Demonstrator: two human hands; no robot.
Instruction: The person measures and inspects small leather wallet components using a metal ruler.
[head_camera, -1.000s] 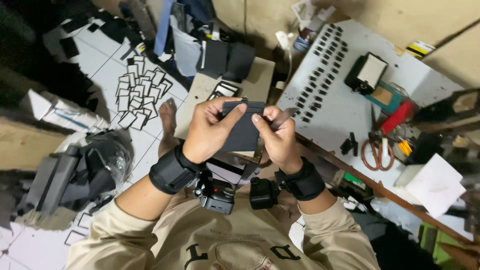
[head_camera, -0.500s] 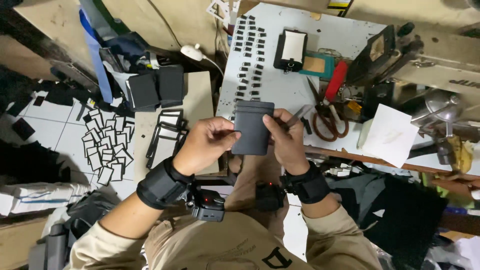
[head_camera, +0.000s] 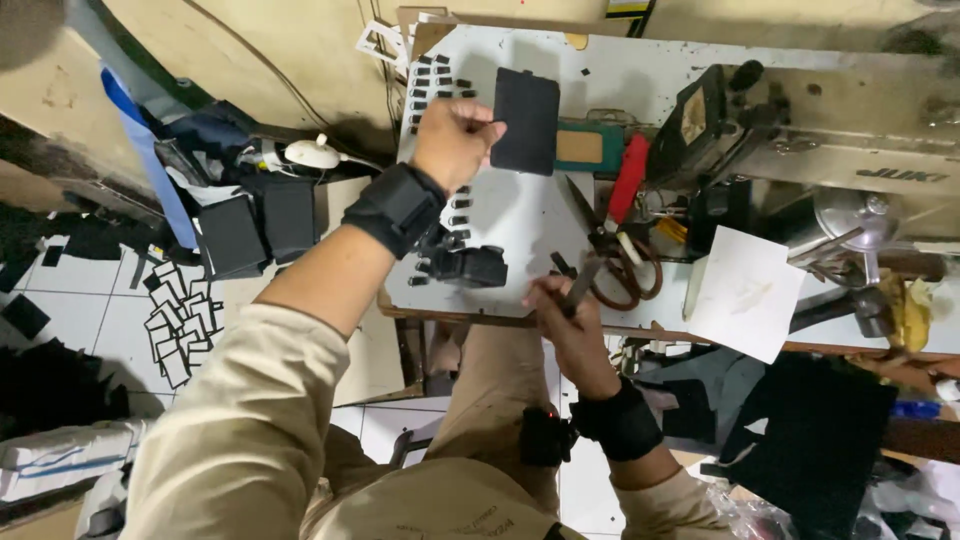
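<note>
Left hand (head_camera: 452, 140): grip pinches the dark rectangular panel (head_camera: 527, 120), long axis running toward the tabletop's (head_camera: 520, 215) far edge.
Right hand (head_camera: 565, 310): grip closed around a thin metal tool (head_camera: 580, 285) at near edge.

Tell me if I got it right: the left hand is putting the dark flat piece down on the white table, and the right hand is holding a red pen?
Not quite. The right hand holds a thin dark metal tool, not a red pen. The left hand does grip the dark flat piece on the white table. The head view shows it.
</note>
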